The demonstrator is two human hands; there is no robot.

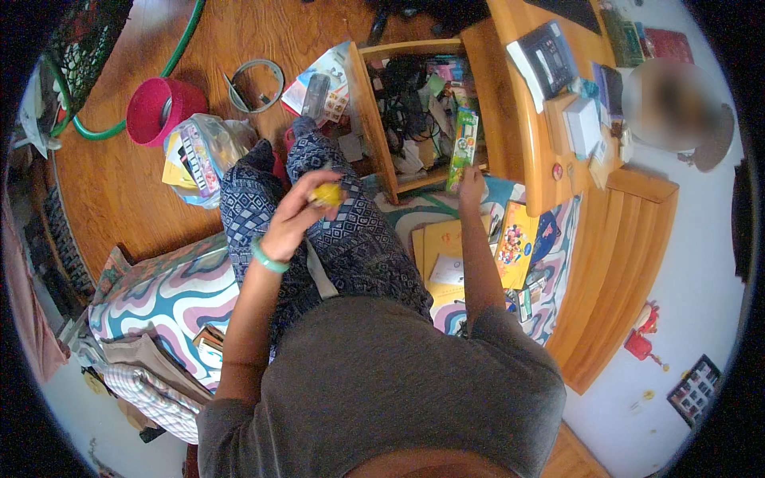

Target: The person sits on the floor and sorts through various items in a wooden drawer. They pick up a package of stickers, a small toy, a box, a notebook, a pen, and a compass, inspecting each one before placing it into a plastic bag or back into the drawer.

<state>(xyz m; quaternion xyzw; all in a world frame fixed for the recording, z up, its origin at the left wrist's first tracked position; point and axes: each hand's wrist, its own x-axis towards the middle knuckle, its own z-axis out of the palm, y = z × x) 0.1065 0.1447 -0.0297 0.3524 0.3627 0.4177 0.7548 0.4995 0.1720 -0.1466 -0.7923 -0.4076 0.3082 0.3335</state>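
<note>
My left hand [303,209], with a pale green bangle at the wrist, is held over my patterned trousers. Its fingers are closed around a small yellow object [327,195], blurred, so its exact kind is unclear. On the other side, my right hand [471,181] grips the near end of a long, narrow green printed box [464,140]. That box lies across the right part of an open wooden drawer [378,113]. Inside the drawer are tangled black cables [401,98], papers and small packets.
A wooden desk [529,137] carries books and a white box [582,126]. Yellow folders [433,239] and a cartoon-printed yellow book [514,242] lie on the bed [191,287]. On the floor stand a pink bin [140,112], a filled plastic bag [224,143] and a coiled grey cable [281,80].
</note>
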